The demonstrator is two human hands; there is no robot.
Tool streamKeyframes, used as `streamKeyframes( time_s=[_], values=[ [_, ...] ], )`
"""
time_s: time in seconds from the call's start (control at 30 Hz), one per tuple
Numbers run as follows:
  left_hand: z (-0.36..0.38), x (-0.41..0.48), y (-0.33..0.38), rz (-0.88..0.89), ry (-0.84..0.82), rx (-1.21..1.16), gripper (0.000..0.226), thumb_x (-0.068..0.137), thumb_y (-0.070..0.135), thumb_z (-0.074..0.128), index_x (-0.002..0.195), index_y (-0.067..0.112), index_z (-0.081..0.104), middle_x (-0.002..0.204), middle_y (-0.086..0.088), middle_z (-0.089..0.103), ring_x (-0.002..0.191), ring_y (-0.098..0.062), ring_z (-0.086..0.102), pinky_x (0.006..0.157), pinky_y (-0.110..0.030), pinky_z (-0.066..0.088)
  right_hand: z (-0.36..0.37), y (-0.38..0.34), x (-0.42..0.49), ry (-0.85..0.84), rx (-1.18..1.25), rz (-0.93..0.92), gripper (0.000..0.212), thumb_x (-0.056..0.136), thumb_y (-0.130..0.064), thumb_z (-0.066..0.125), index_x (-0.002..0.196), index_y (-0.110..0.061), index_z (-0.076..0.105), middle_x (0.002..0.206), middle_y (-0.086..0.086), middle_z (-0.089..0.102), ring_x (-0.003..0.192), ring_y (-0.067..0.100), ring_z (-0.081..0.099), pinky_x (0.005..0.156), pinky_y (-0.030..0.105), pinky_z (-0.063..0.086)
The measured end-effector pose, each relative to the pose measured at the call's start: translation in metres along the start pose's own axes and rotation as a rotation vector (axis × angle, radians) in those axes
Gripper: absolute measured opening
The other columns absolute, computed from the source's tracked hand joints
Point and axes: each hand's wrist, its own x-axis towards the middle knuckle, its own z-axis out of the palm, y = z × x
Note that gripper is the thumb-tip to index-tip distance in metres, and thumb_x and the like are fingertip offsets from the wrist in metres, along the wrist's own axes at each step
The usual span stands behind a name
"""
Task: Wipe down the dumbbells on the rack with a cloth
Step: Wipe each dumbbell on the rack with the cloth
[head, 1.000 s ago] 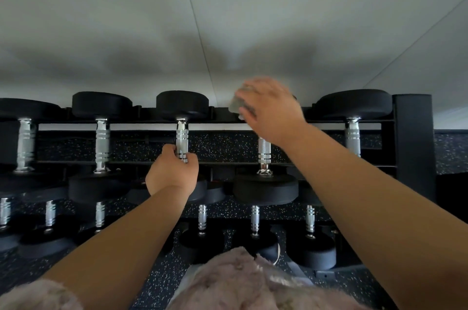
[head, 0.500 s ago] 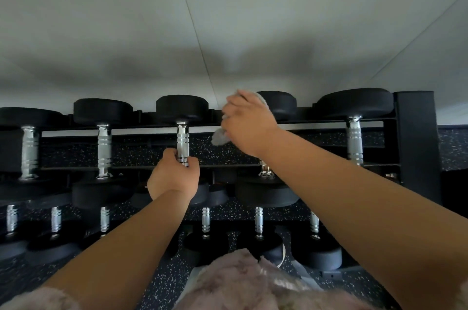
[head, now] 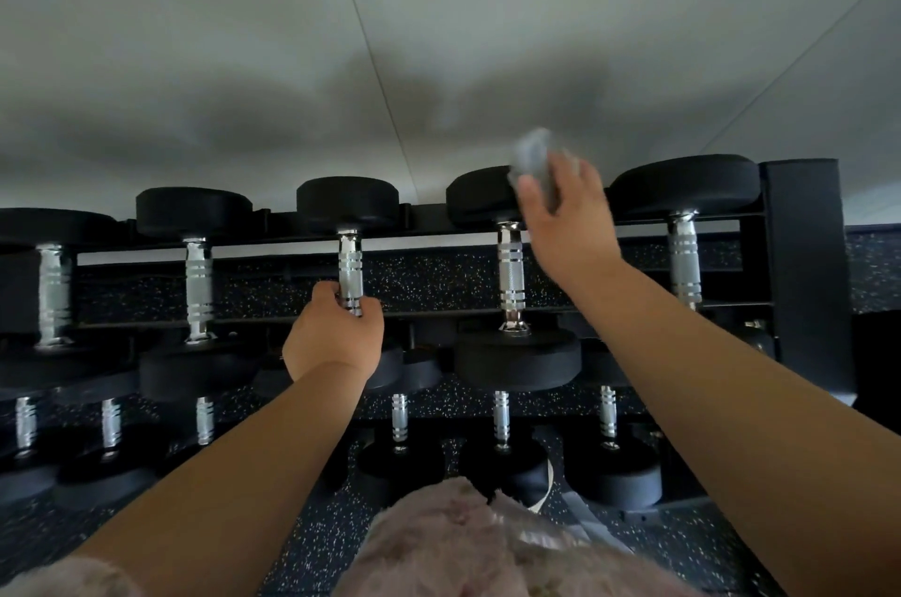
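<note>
A black dumbbell rack (head: 804, 284) holds rows of black dumbbells with knurled chrome handles. My left hand (head: 334, 335) grips the chrome handle of the middle dumbbell (head: 347, 201) on the top row. My right hand (head: 568, 216) holds a grey cloth (head: 534, 160), blurred, against the far head of the dumbbell to its right (head: 480, 194). That dumbbell's handle (head: 511, 277) and near head (head: 517, 360) are uncovered.
More dumbbells (head: 682, 187) sit left and right on the top row, and several smaller ones (head: 612, 469) on the lower row. A pale wall (head: 439, 35) rises behind the rack. Speckled dark floor (head: 317, 543) lies below. My fluffy pink garment (head: 478, 547) fills the bottom edge.
My right hand with the cloth swung down and left over the handle, then back up and right onto the dumbbell's far head. My left hand kept its grip on the middle handle.
</note>
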Motion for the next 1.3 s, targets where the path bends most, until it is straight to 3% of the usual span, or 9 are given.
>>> streamKeyframes(
  time_s=[0.1, 0.3, 0.43, 0.6, 0.73, 0.9, 1.03, 1.13, 1.3],
  values=[
    [-0.001, -0.001, 0.001, -0.006, -0.016, -0.002, 0.027, 0.096, 0.045, 0.051, 0.116, 0.028, 0.055, 0.081, 0.009, 0.063, 0.068, -0.012, 0.055, 0.063, -0.033, 0.043, 0.000, 0.001, -0.004, -0.025, -0.108, -0.153, 0.055, 0.100, -0.052, 0.056, 0.150, -0.031, 0.046, 0.154, 0.004, 0.037, 0.136, 0.023, 0.042, 0.111, 0.039, 0.041],
    [-0.004, -0.003, 0.005, -0.006, -0.032, 0.022, 0.031, 0.098, 0.044, 0.050, 0.121, 0.025, 0.056, 0.080, 0.005, 0.063, 0.069, -0.019, 0.058, 0.064, -0.035, 0.043, -0.047, 0.052, 0.003, -0.125, -0.388, -0.062, 0.052, 0.108, -0.038, 0.047, 0.156, -0.021, 0.038, 0.148, 0.012, 0.049, 0.122, 0.033, 0.059, 0.100, 0.043, 0.052],
    [-0.007, -0.004, 0.006, 0.011, -0.014, 0.063, 0.034, 0.099, 0.044, 0.049, 0.124, 0.022, 0.055, 0.078, 0.004, 0.059, 0.071, -0.025, 0.057, 0.065, -0.036, 0.042, -0.082, 0.066, -0.012, 0.105, -0.386, -0.209, 0.051, 0.103, -0.020, 0.059, 0.152, -0.018, 0.046, 0.149, 0.009, 0.047, 0.124, 0.030, 0.057, 0.100, 0.039, 0.054],
    [-0.003, -0.008, 0.009, 0.146, 0.096, 0.209, 0.040, 0.100, 0.043, 0.048, 0.114, 0.010, 0.065, 0.106, -0.014, 0.067, 0.099, -0.040, 0.061, 0.085, -0.049, 0.047, -0.137, 0.103, 0.006, 0.280, -0.345, 0.085, 0.050, 0.104, -0.019, 0.051, 0.153, -0.027, 0.045, 0.152, 0.010, 0.039, 0.136, 0.035, 0.037, 0.110, 0.048, 0.043],
    [0.005, -0.033, 0.040, 0.410, 0.161, 0.216, 0.048, 0.104, 0.045, 0.049, 0.136, 0.010, 0.059, 0.135, -0.013, 0.058, 0.126, -0.036, 0.053, 0.106, -0.055, 0.043, -0.140, 0.104, 0.009, 0.071, -0.372, 0.109, 0.050, 0.108, -0.042, 0.035, 0.157, -0.035, 0.037, 0.162, 0.010, 0.029, 0.149, 0.038, 0.023, 0.121, 0.055, 0.030],
    [0.042, -0.105, 0.126, 0.416, -0.132, -0.111, 0.063, 0.097, 0.067, 0.029, 0.126, 0.023, 0.062, 0.124, -0.001, 0.062, 0.116, -0.024, 0.057, 0.101, -0.047, 0.051, -0.120, 0.086, -0.007, -0.126, -0.596, -0.213, 0.053, 0.107, -0.058, 0.021, 0.151, -0.043, 0.045, 0.170, -0.003, 0.017, 0.157, 0.033, -0.004, 0.127, 0.056, 0.000],
    [0.047, -0.114, 0.144, 0.392, -0.128, 0.028, 0.052, 0.098, 0.058, 0.046, 0.139, 0.027, 0.054, 0.139, 0.000, 0.054, 0.124, -0.026, 0.054, 0.102, -0.045, 0.048, -0.147, 0.108, 0.000, -0.113, -0.469, -0.104, 0.049, 0.105, -0.061, 0.027, 0.149, -0.048, 0.045, 0.168, -0.010, 0.017, 0.156, 0.028, 0.010, 0.122, 0.059, 0.026],
    [0.051, -0.122, 0.162, 0.427, -0.155, 0.092, 0.061, 0.096, 0.062, 0.050, 0.146, 0.027, 0.047, 0.153, -0.004, 0.039, 0.134, -0.028, 0.047, 0.107, -0.047, 0.046, -0.150, 0.118, 0.011, -0.027, -0.241, 0.065, 0.052, 0.108, -0.050, 0.034, 0.158, -0.039, 0.029, 0.161, 0.005, 0.029, 0.144, 0.031, 0.036, 0.113, 0.052, 0.043],
    [0.059, -0.126, 0.174, 0.372, -0.163, 0.149, 0.058, 0.092, 0.067, 0.053, 0.136, 0.028, 0.056, 0.160, -0.002, 0.023, 0.135, -0.026, 0.041, 0.091, -0.042, 0.051, -0.126, 0.096, 0.013, 0.054, -0.324, 0.055, 0.061, 0.104, -0.053, 0.041, 0.158, -0.027, 0.030, 0.159, 0.011, 0.031, 0.150, 0.035, 0.024, 0.122, 0.055, 0.029]
  ],
)
